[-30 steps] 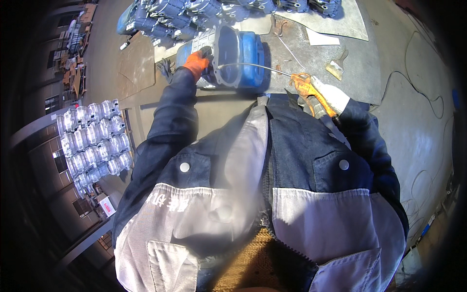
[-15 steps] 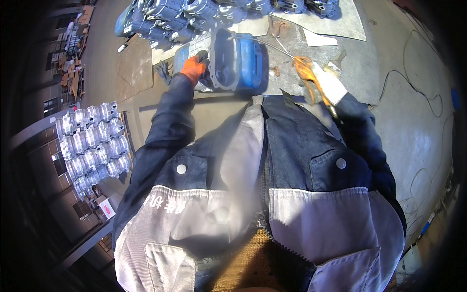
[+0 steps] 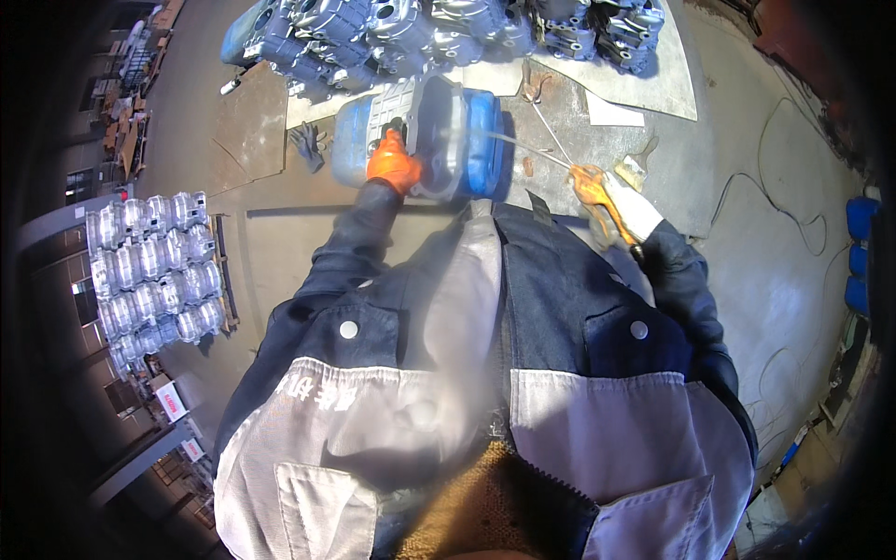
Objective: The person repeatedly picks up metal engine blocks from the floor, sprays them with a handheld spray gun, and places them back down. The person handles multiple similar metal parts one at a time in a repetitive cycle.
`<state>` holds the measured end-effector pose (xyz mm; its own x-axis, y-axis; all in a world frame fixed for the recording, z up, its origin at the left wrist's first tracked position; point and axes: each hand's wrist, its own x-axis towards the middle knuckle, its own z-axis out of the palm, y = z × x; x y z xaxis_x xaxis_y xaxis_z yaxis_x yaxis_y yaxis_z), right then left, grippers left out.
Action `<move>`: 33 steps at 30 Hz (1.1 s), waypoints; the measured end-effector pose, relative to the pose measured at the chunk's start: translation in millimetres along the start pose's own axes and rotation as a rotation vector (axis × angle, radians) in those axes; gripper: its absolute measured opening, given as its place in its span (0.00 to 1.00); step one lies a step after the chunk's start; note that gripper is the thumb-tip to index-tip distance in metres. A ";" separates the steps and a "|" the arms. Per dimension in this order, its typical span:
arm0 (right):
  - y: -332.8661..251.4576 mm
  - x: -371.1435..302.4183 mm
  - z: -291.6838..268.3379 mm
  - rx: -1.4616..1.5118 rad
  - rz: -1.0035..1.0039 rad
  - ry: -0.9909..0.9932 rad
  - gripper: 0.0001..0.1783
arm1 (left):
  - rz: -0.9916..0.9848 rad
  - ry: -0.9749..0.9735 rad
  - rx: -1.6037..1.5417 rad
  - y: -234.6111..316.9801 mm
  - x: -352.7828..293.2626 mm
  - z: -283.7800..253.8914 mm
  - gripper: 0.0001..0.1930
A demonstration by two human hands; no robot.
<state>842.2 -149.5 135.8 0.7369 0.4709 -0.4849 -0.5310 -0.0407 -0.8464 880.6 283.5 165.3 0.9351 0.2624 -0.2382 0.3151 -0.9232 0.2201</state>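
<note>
A grey cast-metal housing (image 3: pixel 437 131) lies on its side on a blue plastic drum (image 3: pixel 481 140), its wide open mouth facing right. My left hand (image 3: pixel 395 166), in an orange glove, grips the housing by its ribbed wall; the fingertips are partly hidden. In an orange and white glove, my right hand (image 3: pixel 597 191) is closed round the handle of a tool with a long thin metal rod (image 3: pixel 527 147). The rod points left toward the housing's mouth, and its tip appears close to the rim. Whether it touches cannot be made out.
Several similar housings (image 3: pixel 401 33) stand packed at the far side. A dark glove (image 3: pixel 308 147) lies left of the drum. Beyond my right hand are a brush (image 3: pixel 635 166), a white sheet (image 3: pixel 614 110) and a brown-handled tool (image 3: pixel 535 84). Stacked castings (image 3: pixel 154 271) stand at left; hoses (image 3: pixel 765 191) cross the floor.
The view has shifted. My left hand has moved right and nearer along the housing's wall. The rod in my right hand has dropped from the housing's upper rim to lower beside its mouth.
</note>
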 end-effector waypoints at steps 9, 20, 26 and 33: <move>-73.8 27.3 58.3 0.526 -0.276 0.054 0.27 | 0.061 0.283 -0.357 -119.0 7.4 -32.0 0.39; -101.7 46.5 86.2 0.150 0.115 0.081 0.32 | -0.029 -0.056 -0.156 -91.7 15.7 6.3 0.33; -120.3 52.9 114.1 -0.201 -0.043 0.012 0.30 | 0.202 0.001 -0.589 -135.2 9.4 -27.2 0.28; -142.0 63.6 160.3 -0.515 0.134 -0.095 0.30 | -0.116 -0.039 -1.509 -153.2 -2.2 1.8 0.34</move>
<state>897.5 27.5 260.4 0.6232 0.5086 -0.5941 -0.3261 -0.5214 -0.7885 830.0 423.9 130.4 0.8968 0.2819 -0.3410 0.2734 0.2527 0.9281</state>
